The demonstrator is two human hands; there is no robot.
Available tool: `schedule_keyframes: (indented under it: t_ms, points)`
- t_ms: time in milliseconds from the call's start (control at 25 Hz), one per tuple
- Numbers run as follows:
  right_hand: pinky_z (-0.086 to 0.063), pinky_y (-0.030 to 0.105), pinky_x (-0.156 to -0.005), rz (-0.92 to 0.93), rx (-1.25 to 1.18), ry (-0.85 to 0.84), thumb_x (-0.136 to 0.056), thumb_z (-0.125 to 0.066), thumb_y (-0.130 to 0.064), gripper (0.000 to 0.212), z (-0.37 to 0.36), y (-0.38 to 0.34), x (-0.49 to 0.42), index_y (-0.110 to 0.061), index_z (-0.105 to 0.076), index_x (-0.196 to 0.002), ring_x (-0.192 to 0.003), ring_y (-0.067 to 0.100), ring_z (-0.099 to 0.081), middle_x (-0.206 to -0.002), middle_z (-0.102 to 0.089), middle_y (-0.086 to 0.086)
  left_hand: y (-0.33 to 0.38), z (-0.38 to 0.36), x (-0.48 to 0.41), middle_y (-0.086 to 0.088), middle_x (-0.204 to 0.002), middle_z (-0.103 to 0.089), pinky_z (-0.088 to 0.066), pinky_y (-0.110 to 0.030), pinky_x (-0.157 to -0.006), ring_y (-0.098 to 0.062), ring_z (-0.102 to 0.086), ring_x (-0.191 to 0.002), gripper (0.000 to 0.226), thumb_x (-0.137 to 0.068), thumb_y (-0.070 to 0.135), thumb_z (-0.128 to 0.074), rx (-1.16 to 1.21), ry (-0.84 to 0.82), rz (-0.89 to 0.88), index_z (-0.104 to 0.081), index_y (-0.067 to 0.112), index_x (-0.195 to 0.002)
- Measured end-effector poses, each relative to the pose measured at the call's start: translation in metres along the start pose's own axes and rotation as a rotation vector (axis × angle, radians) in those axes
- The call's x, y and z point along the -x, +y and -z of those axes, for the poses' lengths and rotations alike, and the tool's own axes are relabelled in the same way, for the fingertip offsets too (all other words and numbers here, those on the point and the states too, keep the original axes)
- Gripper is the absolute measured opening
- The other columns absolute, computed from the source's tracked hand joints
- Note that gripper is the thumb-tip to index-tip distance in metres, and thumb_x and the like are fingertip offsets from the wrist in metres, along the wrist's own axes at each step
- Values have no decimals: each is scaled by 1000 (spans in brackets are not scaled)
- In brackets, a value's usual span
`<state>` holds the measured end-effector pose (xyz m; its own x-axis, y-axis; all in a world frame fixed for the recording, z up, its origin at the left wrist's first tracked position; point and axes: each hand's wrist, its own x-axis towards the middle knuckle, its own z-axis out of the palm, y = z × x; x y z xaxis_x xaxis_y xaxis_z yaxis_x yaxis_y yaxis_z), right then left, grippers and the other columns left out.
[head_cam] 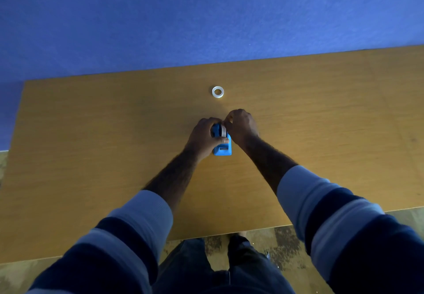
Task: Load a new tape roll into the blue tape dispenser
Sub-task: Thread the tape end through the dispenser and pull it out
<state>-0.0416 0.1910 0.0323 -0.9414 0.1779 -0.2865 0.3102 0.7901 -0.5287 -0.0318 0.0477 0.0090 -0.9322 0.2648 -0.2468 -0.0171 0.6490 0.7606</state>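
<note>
Seen from above: blue tape dispenser point(222, 150) standing on a wooden surface point(91, 156), near its middle, cutter end toward the viewer. Left hand point(203, 138) wrapped around the dispenser's left side, grip clenched on the body, thumb lying across the top. Right hand point(241, 125) curled at the far upper end, fingertips pinched on a pale tape roll point(223, 131) sitting on edge in the dispenser's cradle. Farther back on the surface, well apart from both hands, a second white ring point(217, 91) lying flat. Striped sleeves point(321, 201) pushed up on both forearms. Blue wall point(206, 18) behind.
</note>
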Motion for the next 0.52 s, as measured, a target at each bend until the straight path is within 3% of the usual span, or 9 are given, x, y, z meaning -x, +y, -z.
schedule_keyframes:
  t_ms: [120, 320, 520]
  points:
    - [-43, 24, -61, 31, -45, 45, -93, -67, -19, 13, -3, 6, 8, -9, -72, -99, -83, 15, -61, -99, -68, 6, -1, 1, -2, -2, -115, -60, -49, -29, -87, -15, -61, -101, 51, -78, 27, -83, -4, -3, -13, -65, 16, -125]
    - [-59, 38, -69, 39, -35, 94, -91, -68, -18, 13, -6, 7, 15, -10, -73, -99, -86, 20, -65, -102, -68, 7, -1, -1, -4, 1, -111, -55, -48, -28, -85, -15, -61, -100, 47, -75, 22, -83, -30, -11, -10, -67, 18, -119]
    - [-59, 40, -71, 27, 16, 100, -93, -64, -15, 14, -5, 0, 10, -5, -72, -99, -83, 22, -65, -98, -68, 9, -2, -4, -4, 1, -109, -56, -56, -35, -86, -17, -64, -96, 43, -73, 20, -83, -21, 7, -6, -64, 22, -111]
